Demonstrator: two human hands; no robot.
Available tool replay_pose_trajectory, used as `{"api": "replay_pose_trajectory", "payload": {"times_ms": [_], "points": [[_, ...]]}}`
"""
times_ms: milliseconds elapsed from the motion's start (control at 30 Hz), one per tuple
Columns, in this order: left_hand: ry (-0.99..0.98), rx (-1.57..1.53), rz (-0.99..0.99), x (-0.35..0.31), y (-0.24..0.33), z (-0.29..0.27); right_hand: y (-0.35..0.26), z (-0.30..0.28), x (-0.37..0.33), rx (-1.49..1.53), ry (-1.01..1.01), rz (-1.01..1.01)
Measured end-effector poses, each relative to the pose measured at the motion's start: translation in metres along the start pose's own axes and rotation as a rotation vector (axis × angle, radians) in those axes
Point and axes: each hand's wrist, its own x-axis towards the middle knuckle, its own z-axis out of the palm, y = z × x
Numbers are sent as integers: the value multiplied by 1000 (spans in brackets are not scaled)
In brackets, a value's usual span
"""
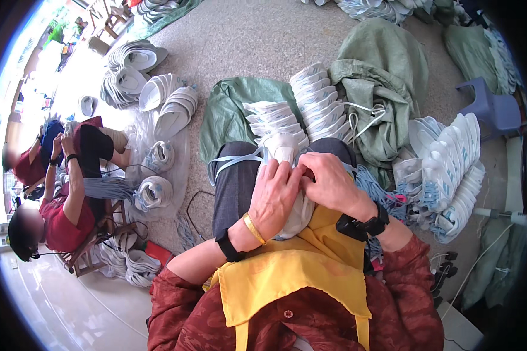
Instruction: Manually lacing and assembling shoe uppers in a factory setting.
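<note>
White shoe (281,149), left grip (275,190) and right grip (332,180) both narrowly closed on its middle

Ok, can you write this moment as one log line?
left hand: on white shoe; right hand: at same shoe, grip hidden; pale-blue lace: across left thigh; stacked white shoes: ahead

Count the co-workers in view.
2: one seated co-worker in red at the left; a second co-worker just beyond, partly hidden. Others could be hidden.
</note>
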Motion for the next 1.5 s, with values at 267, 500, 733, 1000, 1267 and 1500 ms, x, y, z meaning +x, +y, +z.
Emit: {"api": "replay_pose_trajectory", "payload": {"times_ms": [267, 500, 733, 1000, 1267, 1500], "points": [[-131, 270, -20, 3, 13, 1, 6, 1, 0, 63, 10, 11], [-188, 264, -100, 7, 14, -1, 4, 6, -8, 205, 55, 113], [-228, -64, -127, -28, -3, -50, 6, 9, -11, 206, 72, 121], [-218, -396, -134, -47, -20, -102, -14, 12, -12, 42, 126, -62], [-139, -518, -120, -40, -21, -88, -40, 32, -23, 70, -6, -200], [-22, -356, -182, -35, -27, -52, -32, 41, -19, -279, 107, -300]]}}
